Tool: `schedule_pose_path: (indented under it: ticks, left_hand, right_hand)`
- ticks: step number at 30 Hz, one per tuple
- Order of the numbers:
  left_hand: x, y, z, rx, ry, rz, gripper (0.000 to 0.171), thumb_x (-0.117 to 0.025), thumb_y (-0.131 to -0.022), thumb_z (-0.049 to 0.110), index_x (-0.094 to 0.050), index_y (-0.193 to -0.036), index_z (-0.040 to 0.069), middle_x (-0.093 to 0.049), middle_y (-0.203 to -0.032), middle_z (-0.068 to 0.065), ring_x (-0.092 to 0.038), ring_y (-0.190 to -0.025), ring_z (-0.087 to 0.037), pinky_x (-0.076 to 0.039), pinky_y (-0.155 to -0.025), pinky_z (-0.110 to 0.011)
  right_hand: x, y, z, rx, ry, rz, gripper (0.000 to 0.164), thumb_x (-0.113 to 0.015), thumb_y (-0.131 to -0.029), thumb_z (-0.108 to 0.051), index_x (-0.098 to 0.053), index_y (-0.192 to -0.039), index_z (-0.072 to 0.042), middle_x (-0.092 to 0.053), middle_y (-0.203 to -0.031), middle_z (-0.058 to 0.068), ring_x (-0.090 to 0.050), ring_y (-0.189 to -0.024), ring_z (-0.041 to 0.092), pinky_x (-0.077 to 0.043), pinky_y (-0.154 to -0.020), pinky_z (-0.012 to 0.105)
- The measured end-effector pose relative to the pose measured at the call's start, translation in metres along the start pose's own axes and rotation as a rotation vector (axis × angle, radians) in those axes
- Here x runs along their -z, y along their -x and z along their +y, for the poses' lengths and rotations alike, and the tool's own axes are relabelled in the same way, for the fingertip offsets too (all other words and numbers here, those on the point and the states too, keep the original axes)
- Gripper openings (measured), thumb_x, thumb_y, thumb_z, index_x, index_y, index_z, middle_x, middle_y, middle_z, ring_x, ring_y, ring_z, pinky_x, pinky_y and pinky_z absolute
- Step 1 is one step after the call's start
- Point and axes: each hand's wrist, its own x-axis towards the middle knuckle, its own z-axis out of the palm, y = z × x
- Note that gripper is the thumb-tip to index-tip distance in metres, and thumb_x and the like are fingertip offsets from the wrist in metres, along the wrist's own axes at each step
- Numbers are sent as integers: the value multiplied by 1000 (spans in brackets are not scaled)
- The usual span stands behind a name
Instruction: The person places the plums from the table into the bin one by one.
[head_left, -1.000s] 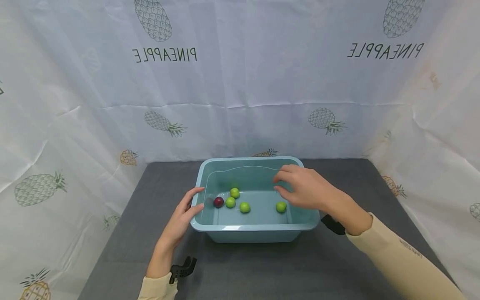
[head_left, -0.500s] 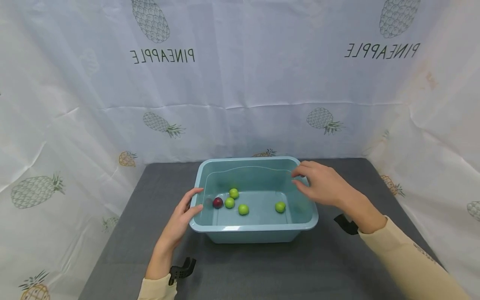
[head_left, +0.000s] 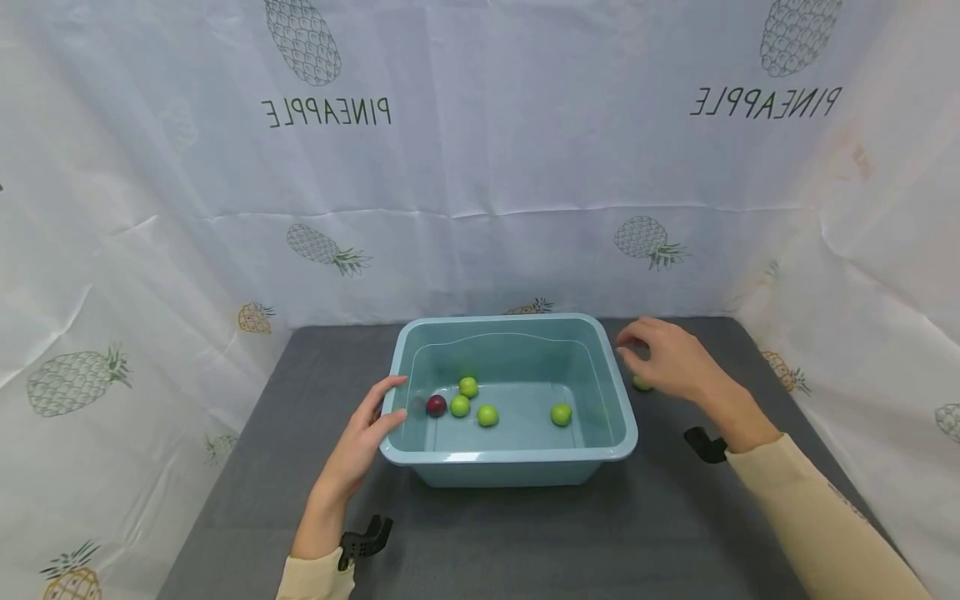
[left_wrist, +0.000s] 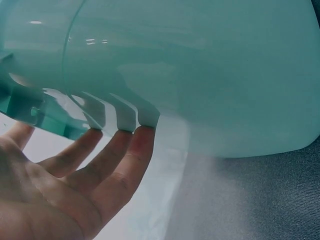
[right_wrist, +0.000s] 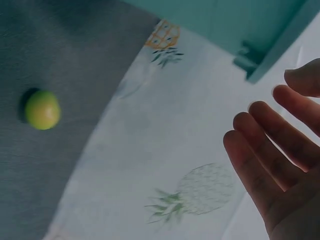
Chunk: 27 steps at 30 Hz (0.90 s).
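Note:
A light blue plastic basin stands on the dark table. Inside lie several small round green fruits and one dark red round fruit. My left hand holds the basin at its left edge, thumb and index finger at the rim. In the left wrist view, more fingertips touch the outer wall below the lip. My right hand is off the basin's right side, with nothing between its loosely bent fingers. Partly hidden behind it, another green fruit rests on the table.
Dark grey cloth covers the table. White sheets with printed pineapples hang close behind and at both sides. The basin's raised rim stands between its fruit and the fruit at the right.
My right hand has moved rightward from over the basin, across its right rim, to above the table. A green fruit now shows below it there. The left hand stays in place.

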Motion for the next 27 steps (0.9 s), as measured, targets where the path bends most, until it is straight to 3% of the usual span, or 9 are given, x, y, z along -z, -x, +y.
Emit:
schedule_pose_path:
  ticks: [16, 27]
  left_hand:
    - [-1, 1, 1, 2, 3, 5, 48, -55, -105, 20, -40, -151, 16, -19, -165, -14, -28, -146, -40, -30, -107, -63]
    - [0, 1, 3, 8, 2, 2, 48, -55, -105, 21, -41, -151, 17, -21, -164, -15, -33, -143, -39, -35, -105, -59]
  right_hand:
    - [-32, 7, 52, -122, -53, 33, 22, -65, -96, -13, -69, -112, 2, -64, -108, 18, -62, -99, 37, -48, -85, 56]
    - [-60, 17, 81, -168, -173, 94, 24, -64, -96, -9, -66, -115, 6, -64, -109, 24, -61, -100, 42, -48, -87, 58]
